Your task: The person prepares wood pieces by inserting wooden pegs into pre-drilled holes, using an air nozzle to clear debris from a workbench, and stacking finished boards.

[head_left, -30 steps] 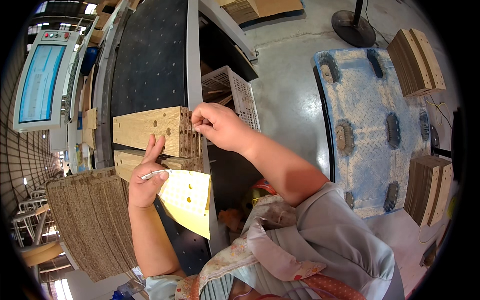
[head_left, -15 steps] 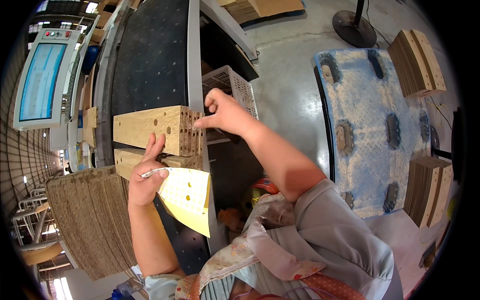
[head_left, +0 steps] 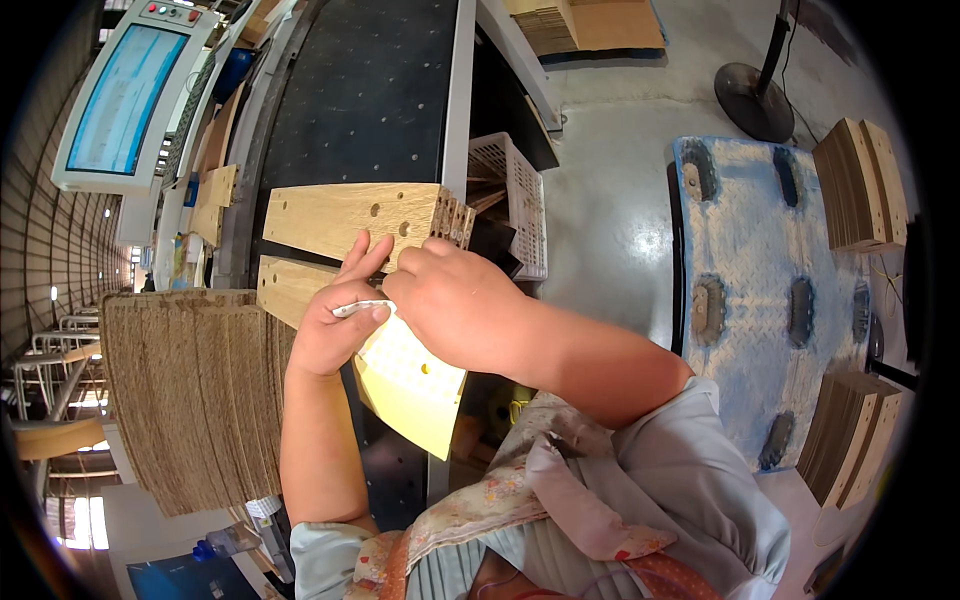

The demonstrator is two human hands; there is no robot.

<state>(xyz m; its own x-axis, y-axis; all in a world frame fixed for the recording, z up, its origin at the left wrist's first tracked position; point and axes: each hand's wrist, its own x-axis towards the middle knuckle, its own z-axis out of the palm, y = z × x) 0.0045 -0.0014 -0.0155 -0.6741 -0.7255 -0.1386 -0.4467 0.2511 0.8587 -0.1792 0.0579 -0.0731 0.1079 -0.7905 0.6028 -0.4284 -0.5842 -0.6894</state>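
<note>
My left hand pinches the upper corner of a yellow sticker sheet, its index and middle fingers stretched toward the boards. The sheet has a pale checked pattern and hangs toward me. My right hand is closed against the sheet's upper part, right beside my left thumb; its fingertips are hidden. Just beyond both hands lies a stack of wooden boards with round holes in the top face and more holes in the right end. A second wooden board lies nearer, partly behind my left hand.
Under the boards runs a black work surface with a grey edge rail. A white plastic crate stands below on the right. Farther right is a blue pallet with board stacks beside it. A brown panel stack and a screen are left.
My right hand has moved from the boards' hole-marked end down and left to the sticker sheet. My left hand keeps hold of the sheet. The view has shifted.
</note>
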